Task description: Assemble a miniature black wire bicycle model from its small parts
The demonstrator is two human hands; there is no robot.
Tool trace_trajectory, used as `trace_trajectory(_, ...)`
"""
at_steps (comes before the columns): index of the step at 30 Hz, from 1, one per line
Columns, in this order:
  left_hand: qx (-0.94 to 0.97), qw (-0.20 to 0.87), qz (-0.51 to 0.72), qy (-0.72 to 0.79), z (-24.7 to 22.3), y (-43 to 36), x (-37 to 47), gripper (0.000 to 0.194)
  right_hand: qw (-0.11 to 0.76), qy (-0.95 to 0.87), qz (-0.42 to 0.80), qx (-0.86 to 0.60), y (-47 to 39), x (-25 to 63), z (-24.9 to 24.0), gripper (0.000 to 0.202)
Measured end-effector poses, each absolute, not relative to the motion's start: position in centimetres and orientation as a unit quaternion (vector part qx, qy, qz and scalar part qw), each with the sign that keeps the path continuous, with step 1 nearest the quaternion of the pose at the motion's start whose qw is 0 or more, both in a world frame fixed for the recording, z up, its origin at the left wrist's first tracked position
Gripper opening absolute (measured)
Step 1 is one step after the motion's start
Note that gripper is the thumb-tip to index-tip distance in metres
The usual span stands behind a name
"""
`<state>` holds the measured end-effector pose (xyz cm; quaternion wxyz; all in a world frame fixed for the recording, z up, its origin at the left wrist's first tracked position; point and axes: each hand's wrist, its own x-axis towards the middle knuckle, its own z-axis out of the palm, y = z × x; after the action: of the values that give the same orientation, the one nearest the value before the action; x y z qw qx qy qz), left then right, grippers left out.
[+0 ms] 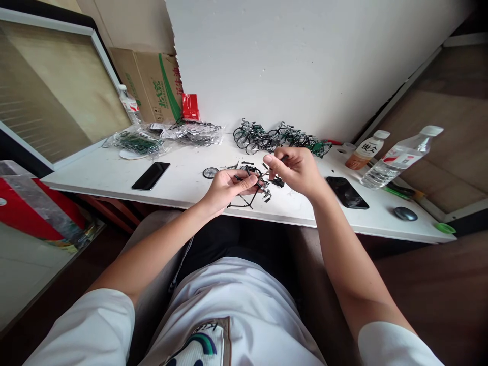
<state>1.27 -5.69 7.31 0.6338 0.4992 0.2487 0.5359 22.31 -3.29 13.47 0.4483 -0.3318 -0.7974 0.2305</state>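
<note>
Model bicycle assembly (264, 192), black, thin-tubed: located over the front edge of the bench (186, 190), before the seated person. Left hand (229, 190) closed on it, thumb above and fingers beneath; the piece projects past the fingertips toward the person's right. Right hand (293, 170) has thumb and forefinger pressed together on a small dark piece (284, 158), identity too fine to tell from where I stand.

Key relation: the assembly lies to the left of the right hand and slightly nearer the person's body. Left hand is the nearer one, being in contact; right hand is just beside, fingertips pointing in toward it. Long axis of the assembly seems to run roughly crosswise to the person, though fingers hide part of it; exact tilt not determinable.

Close surroundings: loose spoked wheel (210, 173) flat on the bench, just beyond the left hand; other small dark parts lie around the hands, partly hidden.

Farther out: cluster of model bicycles (251, 137) by the wall; clear plastic bags of parts (139, 142) at back left; one phone (151, 176) to the left, another phone (347, 192) to the right, with two bottles beyond, brown-drink bottle (368, 150) and water bottle (404, 157).
</note>
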Motion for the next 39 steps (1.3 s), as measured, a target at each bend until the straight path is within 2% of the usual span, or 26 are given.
trace_trajectory(4, 0.496, 0.634, 0.535, 0.258, 7.2, -5.6, 1.2, 0.047, 0.419, -0.814, 0.188, -0.355, -3.1, 22.7, 13.5, 0.075)
trace_trajectory(7, 0.491, 0.63, 0.536, 0.273, 7.4, -5.4, 1.1, 0.049, 0.389, -0.837, 0.185, -0.337, -3.1, 23.3, 13.9, 0.066)
trace_trajectory(10, 0.491, 0.628, 0.534, 0.282, 7.4, -5.2, 1.1, 0.051, 0.355, -0.857, 0.198, -0.317, -3.0, 23.8, 14.2, 0.061)
trace_trajectory(14, 0.497, 0.631, 0.526, 0.28, 6.8, -5.1, 1.2, 0.052, 0.328, -0.839, 0.25, -0.354, -3.0, 23.9, 14.1, 0.071)
trace_trajectory(18, 0.495, 0.635, 0.521, 0.281, 6.6, -5.2, 1.3, 0.05, 0.323, -0.823, 0.265, -0.386, -3.0, 23.9, 13.9, 0.075)
trace_trajectory(25, 0.458, 0.663, 0.524, 0.276, 7.2, -5.2, 1.3, 0.047, 0.378, -0.827, 0.265, -0.321, -2.2, 23.4, 12.9, 0.052)
trace_trajectory(31, 0.434, 0.681, 0.526, 0.267, 7.1, -4.9, 1.2, 0.048, 0.419, -0.813, 0.232, -0.33, -2.1, 23.4, 13.2, 0.062)
trace_trajectory(39, 0.459, 0.68, 0.505, 0.267, 6.8, -4.9, 1.2, 0.045, 0.366, -0.835, 0.192, -0.363, -2.3, 23.2, 13.5, 0.067)
